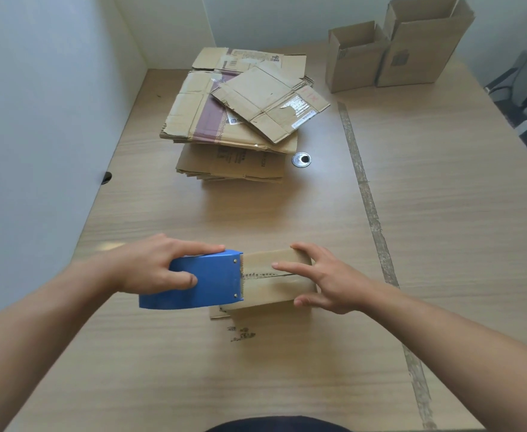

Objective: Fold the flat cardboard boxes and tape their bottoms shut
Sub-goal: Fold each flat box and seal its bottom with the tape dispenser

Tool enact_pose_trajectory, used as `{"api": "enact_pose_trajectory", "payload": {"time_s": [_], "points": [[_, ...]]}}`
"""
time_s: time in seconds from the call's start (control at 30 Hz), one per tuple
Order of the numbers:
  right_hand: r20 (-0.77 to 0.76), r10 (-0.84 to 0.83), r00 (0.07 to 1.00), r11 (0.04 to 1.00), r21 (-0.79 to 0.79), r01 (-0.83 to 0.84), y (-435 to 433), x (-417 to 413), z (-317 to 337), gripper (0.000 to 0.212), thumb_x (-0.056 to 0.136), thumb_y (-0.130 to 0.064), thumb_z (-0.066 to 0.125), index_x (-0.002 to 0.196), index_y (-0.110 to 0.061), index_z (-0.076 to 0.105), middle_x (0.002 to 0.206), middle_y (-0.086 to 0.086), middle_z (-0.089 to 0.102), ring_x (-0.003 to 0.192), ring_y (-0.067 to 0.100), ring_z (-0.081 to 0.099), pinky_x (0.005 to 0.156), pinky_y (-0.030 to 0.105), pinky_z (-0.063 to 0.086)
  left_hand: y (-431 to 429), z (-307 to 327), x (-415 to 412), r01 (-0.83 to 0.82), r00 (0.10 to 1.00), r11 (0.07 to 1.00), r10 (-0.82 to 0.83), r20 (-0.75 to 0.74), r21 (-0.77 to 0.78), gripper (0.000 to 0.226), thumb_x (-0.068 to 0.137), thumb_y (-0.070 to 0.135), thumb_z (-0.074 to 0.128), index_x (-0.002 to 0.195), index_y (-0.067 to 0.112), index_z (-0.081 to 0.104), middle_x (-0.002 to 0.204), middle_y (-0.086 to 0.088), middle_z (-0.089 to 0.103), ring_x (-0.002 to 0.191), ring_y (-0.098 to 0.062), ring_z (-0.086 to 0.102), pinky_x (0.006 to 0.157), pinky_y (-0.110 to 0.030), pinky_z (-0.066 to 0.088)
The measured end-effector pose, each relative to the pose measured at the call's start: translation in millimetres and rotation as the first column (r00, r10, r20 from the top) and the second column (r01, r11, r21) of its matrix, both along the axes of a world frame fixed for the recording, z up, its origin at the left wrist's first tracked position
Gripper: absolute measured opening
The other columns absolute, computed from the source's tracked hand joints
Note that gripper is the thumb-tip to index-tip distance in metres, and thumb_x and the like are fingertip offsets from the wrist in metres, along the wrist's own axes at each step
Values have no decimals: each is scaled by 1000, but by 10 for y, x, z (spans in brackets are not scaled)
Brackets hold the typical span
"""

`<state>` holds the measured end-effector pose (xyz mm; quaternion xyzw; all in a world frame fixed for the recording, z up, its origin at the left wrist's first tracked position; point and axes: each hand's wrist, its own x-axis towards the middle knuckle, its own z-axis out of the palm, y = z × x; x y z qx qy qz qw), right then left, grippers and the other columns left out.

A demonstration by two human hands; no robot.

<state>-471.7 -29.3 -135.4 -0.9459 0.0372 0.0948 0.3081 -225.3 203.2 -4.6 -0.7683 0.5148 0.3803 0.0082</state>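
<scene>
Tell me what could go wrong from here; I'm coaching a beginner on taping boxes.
1. The right hand has a finger lying along the seam, right in front of the serrated edge of the blue tape dispenser; a slip could nick it.
2. The small box is steadied by fingertips only, so the left hand pulling the dispenser might drag it and lay the tape crooked.

Bright, even daylight, soft shadows, wide-angle bending at the edges.
</scene>
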Motion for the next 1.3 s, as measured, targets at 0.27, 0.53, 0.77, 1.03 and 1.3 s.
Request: {"api": "enact_pose_trajectory", "payload": {"time_s": [0.27, 0.53, 0.77, 1.03, 1.3], "points": [[-115, 88, 989, 981, -162, -107, 37, 54, 78, 70, 93, -57, 54, 131, -80, 0, 158, 10, 7, 145, 27, 13, 118, 41, 27, 629, 9, 551, -144, 988, 989, 145, -61, 20, 62, 65, 59, 52, 121, 79, 38, 134, 40, 46, 127, 6, 44, 108, -29, 36], [-228, 96, 969, 964, -222, -148, 34, 119, 146, 73, 92, -60, 54, 134, -79, -3, 156, 3, 2, 145, 25, 11, 118, 42, 28, 604, -129, 696, -99, 991, 992, 106, -76, 83, 60, 63, 61, 49, 117, 83, 35, 119, 39, 54, 111, 4, 52, 98, -32, 43], [-289, 87, 953, 946, -275, -170, 72, 136, 224, 77, 91, -63, 53, 130, -80, -11, 155, 1, -3, 145, 23, 7, 118, 36, 23, 508, -329, 778, -118, 973, 987, 137, -186, 113, 55, 69, 46, 52, 112, 79, 44, 109, 31, 62, 101, 2, 56, 89, -27, 45], [-333, 68, 940, 945, -282, -168, 123, 168, 315, 80, 91, -61, 54, 129, -81, -14, 155, -1, -7, 146, 18, 4, 117, 29, 18, 485, -786, 757, -129, 941, 987, 151, -302, 93, 54, 70, 43, 50, 119, 65, 54, 103, 30, 61, 98, 0, 56, 85, -27, 45], [-343, 47, 938, 951, -271, -146, 142, 166, 344, 83, 90, -61, 55, 131, -78, -15, 154, -4, -9, 145, 19, 7, 115, 27, 18, 513, -884, 946, -131, 922, 985, 164, -352, 114, 46, 69, 51, 53, 112, 63, 59, 100, 25, 66, 96, -3, 62, 86, -29, 49]]}}
